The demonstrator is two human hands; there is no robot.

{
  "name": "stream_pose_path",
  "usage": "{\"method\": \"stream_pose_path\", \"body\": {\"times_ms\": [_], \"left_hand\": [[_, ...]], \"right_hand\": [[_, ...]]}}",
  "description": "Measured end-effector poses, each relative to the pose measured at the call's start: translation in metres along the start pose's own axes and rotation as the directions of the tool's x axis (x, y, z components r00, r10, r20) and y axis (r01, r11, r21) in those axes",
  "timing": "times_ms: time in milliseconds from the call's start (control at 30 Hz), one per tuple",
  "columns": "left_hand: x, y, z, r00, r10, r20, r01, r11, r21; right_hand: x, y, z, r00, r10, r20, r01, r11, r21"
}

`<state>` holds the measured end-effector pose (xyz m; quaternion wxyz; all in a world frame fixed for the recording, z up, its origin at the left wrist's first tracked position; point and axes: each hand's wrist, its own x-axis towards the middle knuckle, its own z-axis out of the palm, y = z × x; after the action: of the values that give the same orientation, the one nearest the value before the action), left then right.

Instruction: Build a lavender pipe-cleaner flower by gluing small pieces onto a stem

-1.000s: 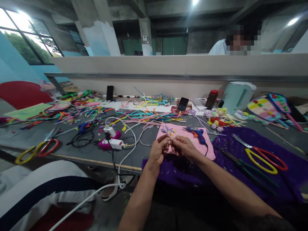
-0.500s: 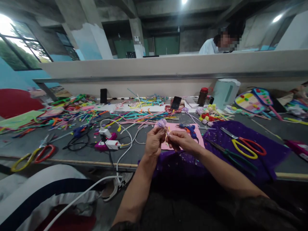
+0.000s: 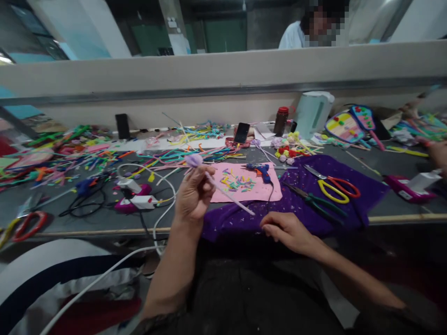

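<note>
My left hand (image 3: 193, 195) is closed in a pinch on a lavender pipe-cleaner flower (image 3: 193, 161), whose fuzzy head rises above the fingertips. Its pale stem (image 3: 233, 198) slants down to the right, the end loose. My right hand (image 3: 288, 231) is apart from the flower, just right of the stem's tip, fingers curled together with nothing visible in them. Behind the stem lies a pink sheet (image 3: 216, 195) with short colourful pipe-cleaner snippets (image 3: 237, 181) and a blue glue gun (image 3: 261, 172) on it. A purple cloth (image 3: 223, 223) is spread below.
On the cloth lie red-and-yellow-handled scissors (image 3: 337, 186) and green-handled pliers (image 3: 324, 207). A power strip (image 3: 132, 200) with white cables sits left. Behind are pipe cleaners (image 3: 167, 156), finished pompom flowers (image 3: 289, 146), a bottle (image 3: 281, 122) and a kettle (image 3: 313, 114). A co-worker's hand (image 3: 438, 153) shows far right.
My right hand has come off the flower and moved down to the right. My left hand has shifted left with the flower, the stem now showing. The view has tilted down and turned right.
</note>
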<state>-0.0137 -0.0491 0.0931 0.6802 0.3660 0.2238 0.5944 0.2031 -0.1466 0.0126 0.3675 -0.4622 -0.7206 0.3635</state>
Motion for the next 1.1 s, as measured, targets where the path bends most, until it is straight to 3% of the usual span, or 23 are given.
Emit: {"method": "stream_pose_path", "body": {"times_ms": [133,233,333,467,567,667,900,1100], "left_hand": [[-0.033,0.005,-0.008,0.987,-0.159,0.016,0.158,0.986,0.051],[-0.06,0.009,-0.023,0.987,-0.158,-0.016,0.159,0.981,0.114],[-0.077,0.015,-0.043,0.991,-0.11,-0.076,0.121,0.979,0.161],[-0.088,0.019,-0.07,0.983,-0.114,-0.143,0.141,0.97,0.198],[-0.092,0.014,-0.084,0.972,-0.143,-0.189,0.184,0.957,0.224],[-0.091,0.0,-0.09,0.957,-0.174,-0.234,0.228,0.947,0.227],[-0.074,-0.034,-0.082,0.933,-0.278,-0.229,0.324,0.925,0.197],[-0.063,-0.042,-0.082,0.93,-0.295,-0.219,0.341,0.914,0.219]], "right_hand": [[-0.024,0.006,-0.021,0.997,-0.014,-0.078,0.004,0.993,-0.117],[-0.006,0.001,-0.021,0.995,-0.086,-0.04,0.076,0.974,-0.214],[0.038,-0.007,0.01,0.956,-0.227,0.186,0.277,0.907,-0.319],[0.093,-0.012,0.068,0.905,-0.209,0.371,0.406,0.683,-0.607],[0.115,-0.006,0.09,0.907,-0.135,0.4,0.392,0.623,-0.677],[0.126,0.001,0.094,0.923,-0.118,0.367,0.359,0.612,-0.705],[0.154,0.008,0.095,0.942,-0.125,0.311,0.329,0.513,-0.793],[0.182,0.011,0.093,0.944,-0.115,0.308,0.325,0.478,-0.816]]}}
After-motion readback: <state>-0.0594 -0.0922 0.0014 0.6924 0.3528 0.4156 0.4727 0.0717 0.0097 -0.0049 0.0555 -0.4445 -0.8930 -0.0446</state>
